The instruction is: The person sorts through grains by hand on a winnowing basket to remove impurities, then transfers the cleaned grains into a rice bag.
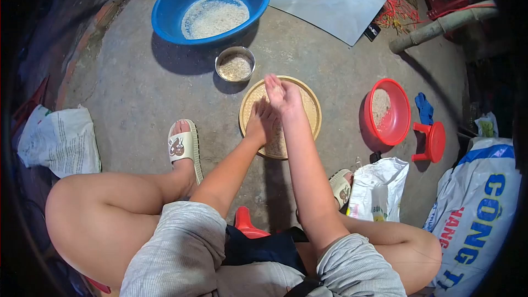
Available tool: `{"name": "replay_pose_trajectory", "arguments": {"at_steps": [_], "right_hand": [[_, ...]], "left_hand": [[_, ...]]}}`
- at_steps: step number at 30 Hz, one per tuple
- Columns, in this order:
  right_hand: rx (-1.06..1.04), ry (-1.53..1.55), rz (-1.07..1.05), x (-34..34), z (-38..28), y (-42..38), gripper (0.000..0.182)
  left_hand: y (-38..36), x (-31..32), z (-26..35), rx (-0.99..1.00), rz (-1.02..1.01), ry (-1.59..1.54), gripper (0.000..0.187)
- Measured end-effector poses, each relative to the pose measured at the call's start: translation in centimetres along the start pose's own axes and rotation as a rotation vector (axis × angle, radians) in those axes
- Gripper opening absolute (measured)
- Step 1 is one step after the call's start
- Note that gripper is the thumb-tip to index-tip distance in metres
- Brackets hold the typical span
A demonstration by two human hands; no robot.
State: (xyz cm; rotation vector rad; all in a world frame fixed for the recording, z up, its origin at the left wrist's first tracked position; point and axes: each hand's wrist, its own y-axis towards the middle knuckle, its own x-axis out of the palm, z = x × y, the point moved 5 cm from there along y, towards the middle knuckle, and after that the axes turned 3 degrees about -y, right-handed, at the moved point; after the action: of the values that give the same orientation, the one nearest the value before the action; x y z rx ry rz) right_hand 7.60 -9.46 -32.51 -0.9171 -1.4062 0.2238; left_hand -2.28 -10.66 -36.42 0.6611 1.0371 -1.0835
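Note:
A round, yellowish tray [314,99] lies on the floor in front of me with a layer of pale grain, which looks like rice, spread over it. Palm down over the tray's left half, my left hand [260,122] has its fingers spread and touching the grain. My right hand [284,95] is turned palm up above the far side of the tray, its fingers loosely curled. A small patch of pale grains shows in that palm. Just beyond the tray stands a metal bowl [235,80] with grain inside.
Farther off sits a large blue basin [165,23] holding pale grain. To the right are a red basin [403,111] with grain, a small red stool [436,142], a blue cloth-like item [423,108] and white sacks [379,187]. A bamboo pole [434,30] lies beyond them.

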Motion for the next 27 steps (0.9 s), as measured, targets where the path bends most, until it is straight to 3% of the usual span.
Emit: {"name": "replay_pose_trajectory", "arguments": {"at_steps": [1, 2, 3, 4, 7, 8, 12, 13, 15, 16, 18, 21, 23, 24, 25, 27], "right_hand": [[0.064, -0.023, -0.169, 2.2, 0.1, -0.1, 0.048], [0.068, -0.036, -0.161, 4.8, 0.6, -1.6, 0.048], [0.013, -0.262, -0.089, 8.0, 1.2, -3.9, 0.055], [-0.042, -0.485, -0.021, 9.6, 1.4, -5.2, 0.064], [0.009, -0.737, 0.014, 7.1, 1.7, -3.4, 0.076], [-0.082, -0.857, 0.096, 4.7, 1.3, -2.6, 0.075], [-0.452, -0.834, 0.395, -8.2, -2.4, 0.4, 0.034], [-0.455, -0.837, 0.400, -9.5, -2.7, -0.4, 0.034], [-0.971, -1.496, 0.600, -9.4, -4.5, -4.0, 0.023], [-0.971, -1.506, 0.600, -9.8, -4.7, -4.7, 0.023], [-1.202, -1.989, 0.478, -8.3, -3.9, -6.2, 0.026], [-1.299, -2.112, 0.324, -7.8, -1.0, -7.6, 0.030], [-1.340, -2.079, 0.173, -7.7, 1.0, -8.0, 0.030], [-1.314, -2.036, 0.162, -8.2, 2.0, -7.7, 0.027], [-1.291, -1.991, 0.147, -8.4, 2.5, -7.3, 0.024], [-1.235, -1.929, 0.139, -8.6, 2.2, -6.8, 0.019]], "left_hand": [[-0.1, -0.3, 0.4, -0.027, -0.110, 0.085, 0.047], [-0.2, -0.8, 0.7, -0.045, -0.107, 0.168, 0.050], [-0.2, -1.6, 1.0, -0.070, -0.199, 0.142, 0.051], [-0.2, -1.0, 0.7, -0.043, -0.148, 0.113, 0.051], [0.3, 0.0, 0.2, -0.032, -0.094, 0.126, 0.051], [0.3, 0.4, -0.1, -0.045, -0.099, 0.164, 0.050], [-0.3, -0.6, -0.1, 0.058, 0.100, -0.048, 0.047], [-0.3, -0.7, 0.0, 0.060, 0.099, -0.054, 0.047], [-0.3, -1.0, -0.1, 0.053, 0.124, -0.219, 0.047], [-0.2, -1.6, -0.2, 0.042, 0.186, -0.238, 0.042], [0.5, -1.7, -1.1, -0.005, 0.234, -0.378, 0.038], [1.7, -1.8, -2.0, -0.075, 0.345, -0.560, 0.032], [2.8, -0.4, -3.7, -0.381, 0.319, -1.038, 0.031], [3.4, -0.7, -3.8, -0.369, 0.415, -1.232, 0.031], [4.0, -0.9, -3.7, -0.360, 0.408, -1.226, 0.031], [4.6, -1.2, -4.2, -0.519, 0.424, -1.586, 0.031]]}}
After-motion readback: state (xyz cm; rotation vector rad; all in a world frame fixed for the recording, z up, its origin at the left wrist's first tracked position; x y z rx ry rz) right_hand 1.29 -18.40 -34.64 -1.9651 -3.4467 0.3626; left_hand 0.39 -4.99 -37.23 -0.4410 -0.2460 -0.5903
